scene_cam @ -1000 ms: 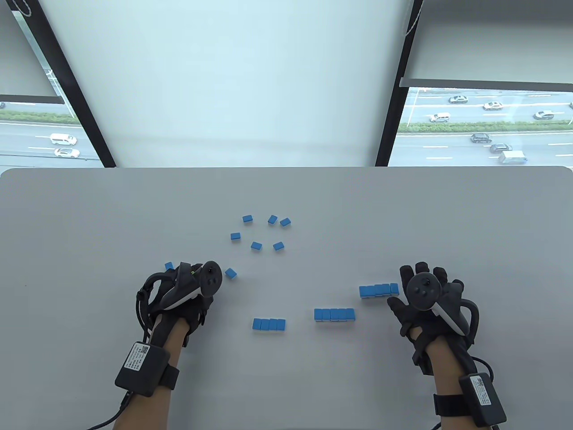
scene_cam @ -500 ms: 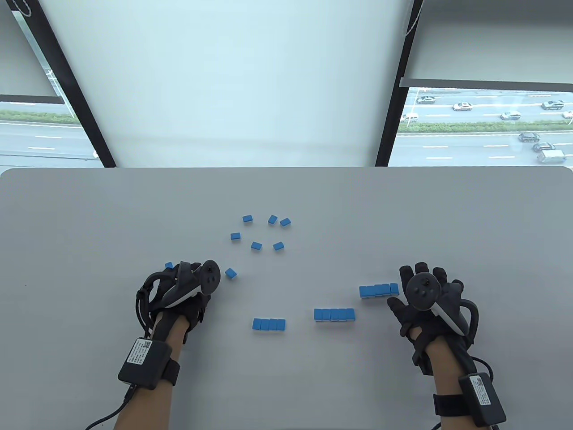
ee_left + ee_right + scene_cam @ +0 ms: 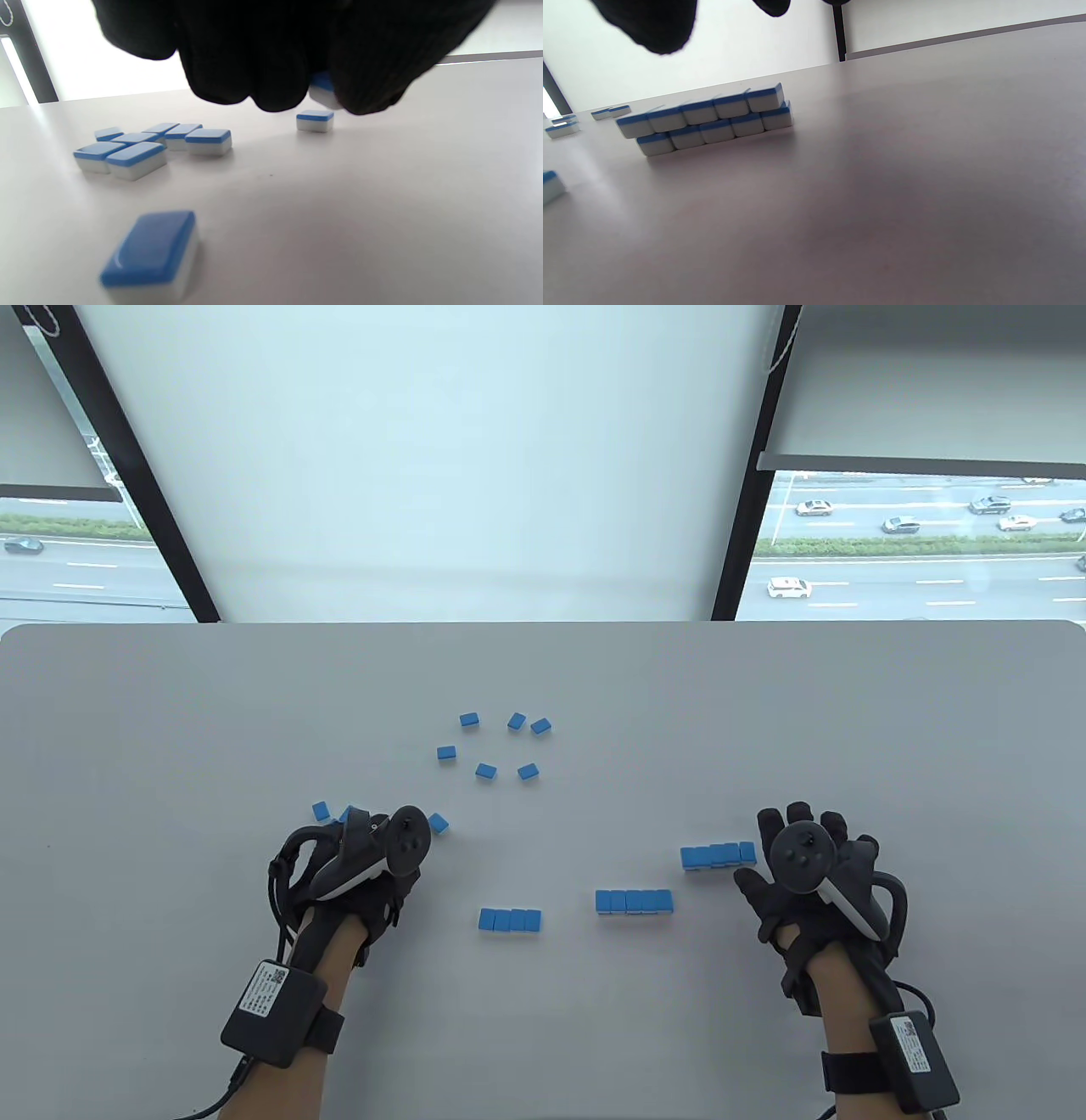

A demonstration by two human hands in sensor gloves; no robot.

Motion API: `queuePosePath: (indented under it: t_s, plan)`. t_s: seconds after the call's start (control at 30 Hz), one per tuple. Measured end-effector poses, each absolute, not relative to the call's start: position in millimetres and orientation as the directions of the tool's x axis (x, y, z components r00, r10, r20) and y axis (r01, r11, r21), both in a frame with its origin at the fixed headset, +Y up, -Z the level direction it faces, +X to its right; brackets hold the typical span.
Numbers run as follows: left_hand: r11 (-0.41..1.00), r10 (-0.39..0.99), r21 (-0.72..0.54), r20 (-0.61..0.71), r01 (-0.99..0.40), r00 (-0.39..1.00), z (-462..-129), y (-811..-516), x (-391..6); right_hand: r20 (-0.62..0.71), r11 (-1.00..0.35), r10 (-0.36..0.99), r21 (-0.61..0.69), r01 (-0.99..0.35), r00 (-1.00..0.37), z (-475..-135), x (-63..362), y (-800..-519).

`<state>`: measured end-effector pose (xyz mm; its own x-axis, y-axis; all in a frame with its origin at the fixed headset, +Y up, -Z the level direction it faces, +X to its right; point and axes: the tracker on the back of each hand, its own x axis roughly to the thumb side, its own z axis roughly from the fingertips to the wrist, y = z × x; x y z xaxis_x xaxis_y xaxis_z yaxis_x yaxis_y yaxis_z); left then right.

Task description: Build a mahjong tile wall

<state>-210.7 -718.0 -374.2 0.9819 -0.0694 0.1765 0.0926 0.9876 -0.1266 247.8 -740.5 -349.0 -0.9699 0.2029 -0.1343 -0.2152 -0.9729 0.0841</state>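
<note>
Your left hand [image 3: 361, 861] sits left of the desk's [image 3: 170, 712] centre, toward the near edge. Its fingers [image 3: 271, 72] are curled and pinch one tile [image 3: 322, 90], blue back up, lifted just above the desk. A lone tile [image 3: 320, 811] lies just beyond that hand on its left, and another [image 3: 438, 822] just beside it on its right. Six loose tiles [image 3: 485, 770] lie scattered near the middle of the desk, blue side up.

Your right hand [image 3: 806, 869] rests flat toward the near right, fingers spread and straight, holding nothing. Its thumb side is right beside the right end of a two-layer wall [image 3: 718, 854], whose top row is shifted a little off the bottom row. Two more short rows stand along the near side: one [image 3: 634, 901] near the centre and one [image 3: 509, 920] left of it, each apart from the others.
</note>
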Motion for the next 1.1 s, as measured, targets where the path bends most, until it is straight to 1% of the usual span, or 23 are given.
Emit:
queuePosePath:
  t_s: [0.1,0.3,0.37,0.47,0.57,0.77,0.97,1.1]
  plan:
    - [0.983,-0.034,-0.168,0.206,0.070,0.978,-369.1,-717.6,-199.7,-0.132,-0.974,0.198,0.085,-0.210,-0.971,-348.9,247.4,-740.3]
    - [0.964,0.002,-0.259,0.262,0.069,0.965,-363.3,-725.6,-180.5,-0.133,-0.974,0.199,0.083,-0.211,-0.971,-348.9,247.5,-740.1]
    - [0.956,-0.015,-0.278,0.287,0.098,0.958,-361.2,-729.4,-173.0,-0.134,-0.974,0.198,0.084,-0.211,-0.971,-348.8,247.5,-740.2]
    - [0.949,-0.043,-0.285,0.315,0.138,0.948,-359.0,-734.0,-163.1,-0.133,-0.974,0.196,0.085,-0.209,-0.971,-348.7,247.2,-740.3]
    - [0.941,-0.043,-0.303,0.333,0.150,0.942,-356.9,-737.5,-156.6,-0.133,-0.974,0.195,0.086,-0.207,-0.972,-348.5,247.1,-740.2]
    - [0.932,-0.068,-0.311,0.350,0.185,0.934,-354.5,-740.5,-151.2,-0.135,-0.974,0.196,0.086,-0.208,-0.971,-348.3,247.2,-740.2]
    - [0.936,-0.082,-0.291,0.366,0.198,0.927,-353.7,-740.5,-149.1,-0.133,-0.975,0.192,0.086,-0.205,-0.972,-348.4,246.8,-740.1]
    - [0.932,-0.052,-0.317,0.361,0.175,0.931,-353.7,-739.9,-150.8,-0.132,-0.975,0.194,0.085,-0.206,-0.972,-348.5,246.7,-739.8]
